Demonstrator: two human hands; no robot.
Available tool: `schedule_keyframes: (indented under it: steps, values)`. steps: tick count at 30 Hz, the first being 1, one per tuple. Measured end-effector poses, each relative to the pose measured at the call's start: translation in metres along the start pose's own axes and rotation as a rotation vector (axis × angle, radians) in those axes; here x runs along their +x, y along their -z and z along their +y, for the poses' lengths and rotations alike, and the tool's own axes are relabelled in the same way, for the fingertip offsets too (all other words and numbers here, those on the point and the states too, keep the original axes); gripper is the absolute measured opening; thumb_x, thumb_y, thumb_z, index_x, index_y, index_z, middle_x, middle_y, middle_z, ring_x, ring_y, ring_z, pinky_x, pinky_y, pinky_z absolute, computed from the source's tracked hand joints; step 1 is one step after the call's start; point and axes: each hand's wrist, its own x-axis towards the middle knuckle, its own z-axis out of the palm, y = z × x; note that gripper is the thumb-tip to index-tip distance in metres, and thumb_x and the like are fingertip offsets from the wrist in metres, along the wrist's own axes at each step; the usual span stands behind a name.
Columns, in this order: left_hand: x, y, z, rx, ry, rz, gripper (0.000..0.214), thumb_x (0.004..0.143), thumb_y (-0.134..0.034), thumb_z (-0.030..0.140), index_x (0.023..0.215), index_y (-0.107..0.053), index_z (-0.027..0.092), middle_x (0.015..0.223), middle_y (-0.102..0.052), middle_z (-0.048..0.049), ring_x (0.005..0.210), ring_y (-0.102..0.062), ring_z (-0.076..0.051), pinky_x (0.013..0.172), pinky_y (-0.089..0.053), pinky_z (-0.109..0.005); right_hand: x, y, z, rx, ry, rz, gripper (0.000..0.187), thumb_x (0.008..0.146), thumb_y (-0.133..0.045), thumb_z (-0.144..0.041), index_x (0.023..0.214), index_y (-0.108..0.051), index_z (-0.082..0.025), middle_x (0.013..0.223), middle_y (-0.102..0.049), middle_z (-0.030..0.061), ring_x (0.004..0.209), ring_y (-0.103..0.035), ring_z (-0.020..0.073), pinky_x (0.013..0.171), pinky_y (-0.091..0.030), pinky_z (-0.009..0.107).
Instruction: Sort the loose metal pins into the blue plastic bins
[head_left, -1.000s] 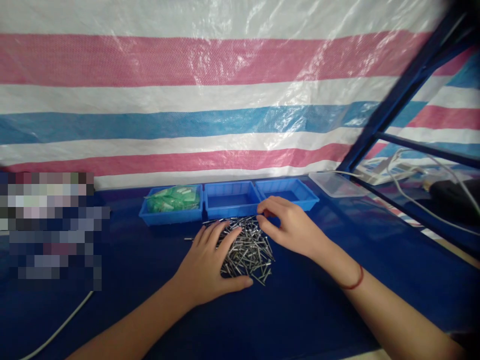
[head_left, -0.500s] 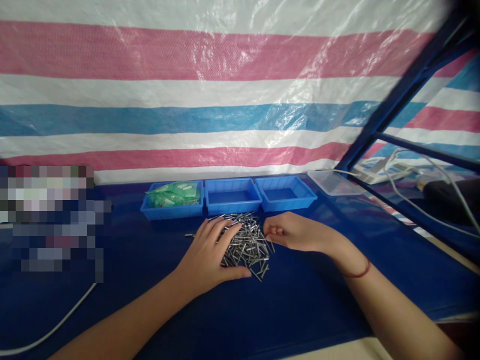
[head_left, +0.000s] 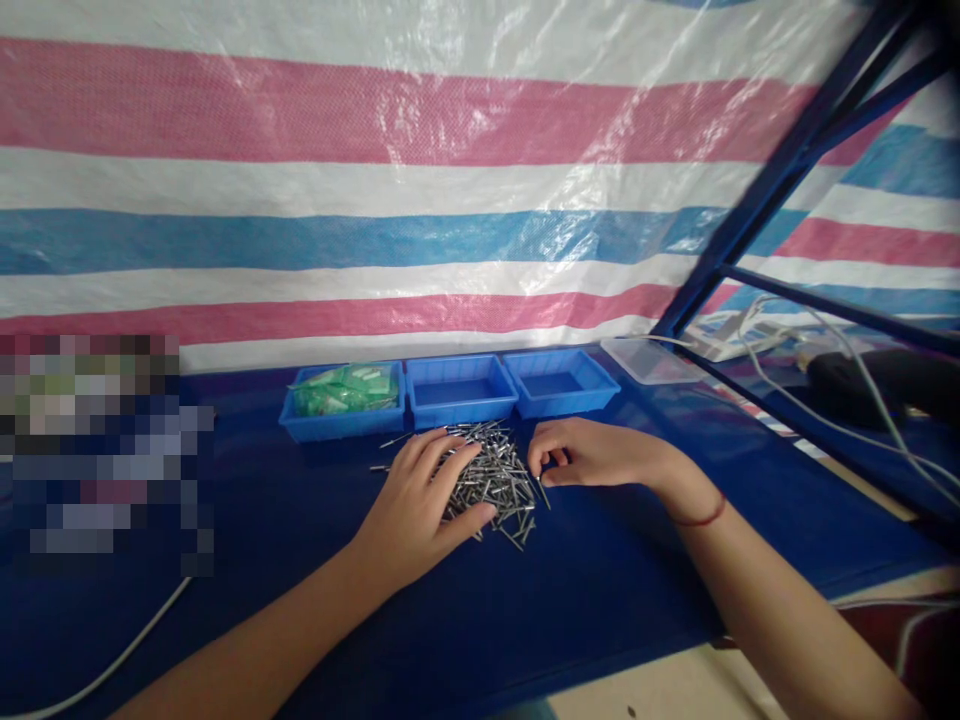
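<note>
On blue tabletop (head_left: 555,600), left hand (head_left: 416,505), fingers (head_left: 457,468) spread over metal pins (head_left: 496,480), right hand (head_left: 589,452) curled alongside, grip unclear

On the tabletop (head_left: 465,635), the pile of pins (head_left: 496,478) lies before the middle tray (head_left: 466,409); left of that tray, the left tray (head_left: 346,427) holds a bag (head_left: 346,390); right, the right tray (head_left: 574,404); behind, a sheet (head_left: 360,240).

Showing a loose heap of thin, silvery metal pins (head_left: 496,482) | crossing at all angles, many overlapping | resting on dark blue tabletop (head_left: 480,640), just in front of middle blue tray (head_left: 463,411) | partly covered at left | thinning to strays along left and near edges
</note>
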Motion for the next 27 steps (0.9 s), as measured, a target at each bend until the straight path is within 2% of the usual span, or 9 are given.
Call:
schedule_keyframes:
  steps: [6,10,15,18,22,27]
  values:
    - [0.0,-0.001,-0.001,-0.042,0.009,0.019,0.044,0.09,-0.052,0.042,0.127,-0.048,0.019,0.126,-0.054,-0.0105,0.124,-0.042,-0.027,0.106,-0.036,-0.045,-0.002,0.001,-0.006,0.029,0.018,-0.029,0.019,0.08,-0.06,-0.022,0.097,-0.067,-0.019,0.094,-0.06,0.0049,0.078,-0.056,0.014,0.07,-0.044,0.026]
    - [0.0,-0.002,-0.001,-0.06,0.016,0.02,0.042,0.09,-0.052,0.041,0.126,-0.049,0.019,0.125,-0.054,-0.0105,0.124,-0.042,-0.027,0.106,-0.035,-0.045,0.001,-0.001,-0.009,0.045,0.045,-0.069,0.013,0.08,-0.061,-0.023,0.088,-0.068,-0.018,0.089,-0.06,0.0044,0.078,-0.055,0.0145,0.071,-0.044,0.026]
    - [0.001,-0.001,0.0,-0.078,0.015,0.027,0.038,0.09,-0.053,0.039,0.123,-0.052,0.019,0.123,-0.056,-0.0104,0.121,-0.043,-0.027,0.104,-0.036,-0.045,-0.006,0.0,-0.004,0.106,0.035,-0.041,0.01,0.082,-0.059,-0.024,0.082,-0.066,-0.017,0.082,-0.06,0.0032,0.072,-0.054,0.0135,0.068,-0.043,0.027]
    - [0.001,0.001,0.001,-0.112,0.023,0.095,0.037,0.089,-0.056,0.035,0.122,-0.052,0.02,0.118,-0.059,-0.0096,0.115,-0.048,-0.025,0.099,-0.04,-0.043,-0.007,0.0,-0.009,0.246,0.014,0.067,0.013,0.085,-0.056,-0.029,0.084,-0.062,-0.017,0.078,-0.058,0.0014,0.069,-0.052,0.0127,0.064,-0.041,0.026]
    - [0.002,0.006,0.0,-0.223,0.093,0.224,0.034,0.087,-0.06,0.031,0.119,-0.053,0.021,0.105,-0.065,-0.0068,0.1,-0.057,-0.021,0.088,-0.045,-0.036,0.017,-0.018,-0.04,0.582,0.102,0.392,0.017,0.087,-0.057,-0.036,0.087,-0.057,-0.018,0.077,-0.054,0.0,0.068,-0.048,0.0118,0.063,-0.04,0.026]
    - [0.003,0.016,-0.004,-0.4,0.224,0.375,0.009,0.086,-0.06,0.025,0.093,-0.062,0.019,0.086,-0.066,-0.0025,0.074,-0.06,-0.014,0.07,-0.047,-0.025,0.056,-0.041,-0.086,0.768,0.131,0.464,0.023,0.086,-0.057,-0.041,0.083,-0.056,-0.018,0.072,-0.053,-0.0008,0.065,-0.047,0.0116,0.06,-0.038,0.027]
